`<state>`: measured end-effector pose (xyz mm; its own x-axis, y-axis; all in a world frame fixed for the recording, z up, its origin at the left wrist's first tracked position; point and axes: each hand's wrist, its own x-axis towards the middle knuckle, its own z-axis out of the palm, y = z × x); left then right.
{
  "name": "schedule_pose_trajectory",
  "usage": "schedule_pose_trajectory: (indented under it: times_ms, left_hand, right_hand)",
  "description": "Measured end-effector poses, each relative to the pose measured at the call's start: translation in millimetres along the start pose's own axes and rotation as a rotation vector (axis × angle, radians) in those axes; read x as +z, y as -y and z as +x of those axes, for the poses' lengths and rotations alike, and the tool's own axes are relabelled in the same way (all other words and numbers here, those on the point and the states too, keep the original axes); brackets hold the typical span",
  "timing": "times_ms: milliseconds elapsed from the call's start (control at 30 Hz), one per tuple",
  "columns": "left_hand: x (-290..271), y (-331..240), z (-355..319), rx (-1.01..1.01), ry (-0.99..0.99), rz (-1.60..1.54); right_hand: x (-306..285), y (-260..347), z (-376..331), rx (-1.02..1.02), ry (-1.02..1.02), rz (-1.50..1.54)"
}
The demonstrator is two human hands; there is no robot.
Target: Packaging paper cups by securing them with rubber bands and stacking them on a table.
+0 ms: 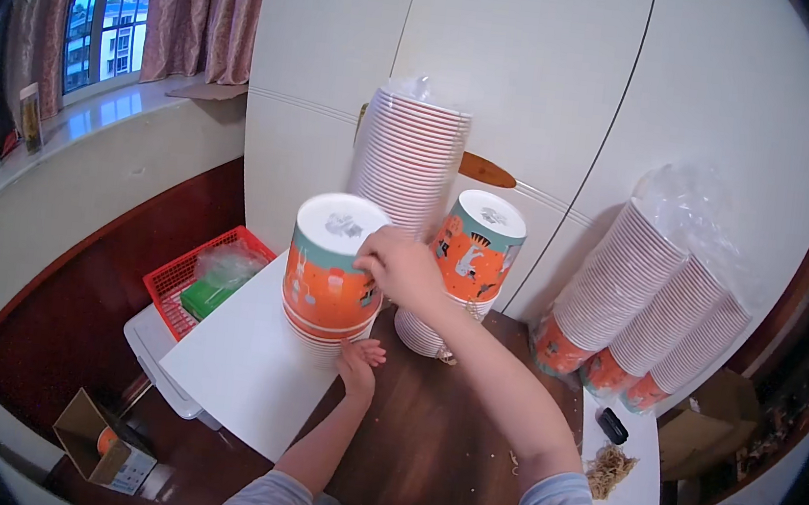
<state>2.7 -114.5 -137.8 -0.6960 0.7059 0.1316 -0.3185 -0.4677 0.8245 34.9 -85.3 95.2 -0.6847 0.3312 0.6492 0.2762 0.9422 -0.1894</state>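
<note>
A stack of upside-down orange paper cups (330, 289) with green bands and white bases stands at the left of the table. My right hand (401, 267) is at the upper right side of this stack, its fingers bent and drawn together against the top cup. Whatever lies between those fingertips is too small to make out. Low on the same stack, my left hand (360, 364) rests beside the rims, fingers stretched out and apart. A second, upside-down orange cup stack (480, 251) stands to the right, behind my right forearm.
A tall bagged cup stack (409, 159) rises at the back. Several bagged stacks (623, 285) lean at the right, near a black object (613, 426) and a tan fibrous bundle (609, 471). A red basket (187, 274) is left, a cardboard box (98, 447) lower left.
</note>
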Motion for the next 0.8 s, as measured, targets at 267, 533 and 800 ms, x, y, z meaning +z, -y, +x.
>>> schedule_pose_trajectory:
  times_ms: [267, 533, 800]
  left_hand:
    - [3, -1, -1, 0.031, 0.079, 0.055]
    - [28, -25, -16, 0.005, 0.471, 0.03]
    - [25, 1, -31, -0.212, 0.692, -0.057]
  right_hand:
    - [-91, -13, -24, 0.333, -0.368, 0.458]
    - [-94, -72, -223, 0.794, -0.375, 1.413]
    - [-40, -62, -333, 1.033, -0.539, 1.629]
